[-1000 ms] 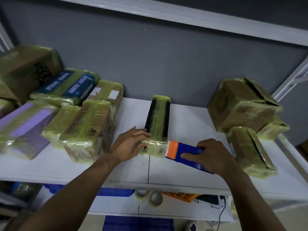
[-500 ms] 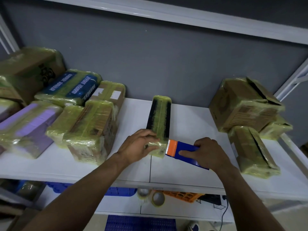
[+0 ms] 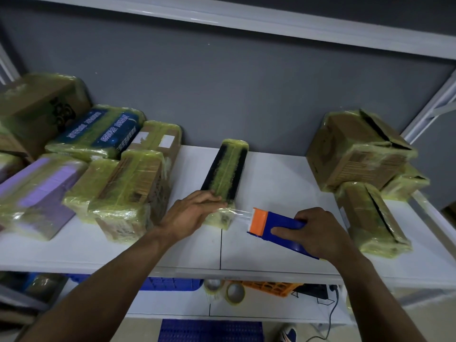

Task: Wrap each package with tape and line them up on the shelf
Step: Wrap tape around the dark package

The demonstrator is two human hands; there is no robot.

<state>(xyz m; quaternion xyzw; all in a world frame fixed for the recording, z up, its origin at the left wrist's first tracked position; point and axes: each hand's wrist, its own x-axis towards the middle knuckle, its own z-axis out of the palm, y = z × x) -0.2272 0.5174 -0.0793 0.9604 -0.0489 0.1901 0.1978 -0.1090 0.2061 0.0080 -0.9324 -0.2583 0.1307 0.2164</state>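
Left hand (image 3: 195,211), fingers straight, is pressing the narrow package (image 3: 225,169) down on the shelf (image 3: 283,188); my right hand (image 3: 318,230) is gripping the tape dispenser (image 3: 276,227), holding tape (image 3: 243,214) taut off the package's near end. Risk: weak pressure lets the sideways pull skid the package.

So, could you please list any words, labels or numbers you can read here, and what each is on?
Nothing here is legible.
Blue package: white lettering, too blurred to read.
Right box: dark print, too blurred.
Left box: dark logo, no readable words.
White labels on the brown package: appear blank.
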